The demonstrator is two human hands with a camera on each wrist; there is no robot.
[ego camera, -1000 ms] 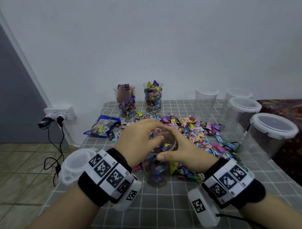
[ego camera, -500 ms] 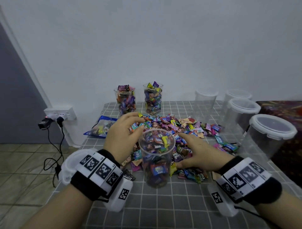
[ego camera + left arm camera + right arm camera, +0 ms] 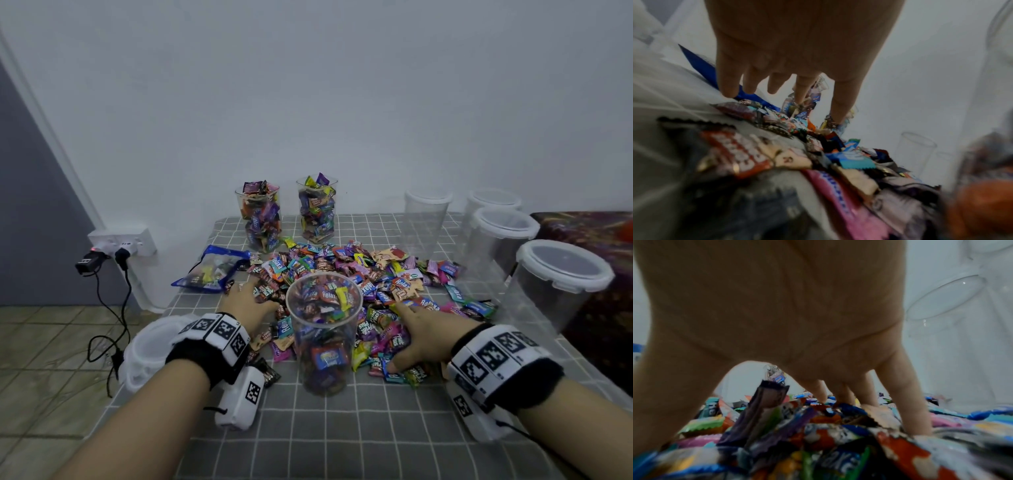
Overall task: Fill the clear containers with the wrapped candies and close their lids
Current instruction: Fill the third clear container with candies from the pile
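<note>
We see a tall round clear plastic container (image 3: 323,334) standing upright and lidless near the front middle of the grey checked tablecloth (image 3: 359,442), filled with wrapped candies almost to its rim. Behind it, from 10 o'clock round to 2 o'clock, spreads the loose pile of multicoloured wrapped candies (image 3: 370,270).

Our left hand (image 3: 248,303) lies at 10 o'clock of this container, palm down on the pile's left edge. In the left wrist view its fingers (image 3: 801,87) are apart and nearly straight, tips reaching down to the wrappers; it holds nothing.

Our right hand (image 3: 423,329) lies at 3 o'clock of the container, palm down on the pile. In the right wrist view its fingers (image 3: 908,386) are spread, tips pressed among the wrappers; that view is blurred, so whether a candy is pinched we cannot tell, but none appears lifted.

At 12 o'clock, near the wall, stand two clear square jars (image 3: 317,209) heaped with candies, both lidless. At 1 to 3 o'clock stand four clear round tubs with white lids (image 3: 561,284), with nothing visible inside. A blue-edged transparent candy bag (image 3: 212,269) lies at 10 o'clock beyond the left hand. A white round lid (image 3: 147,349) rests at 9 o'clock on the table's left edge, partly hidden by the left wristband.
</note>
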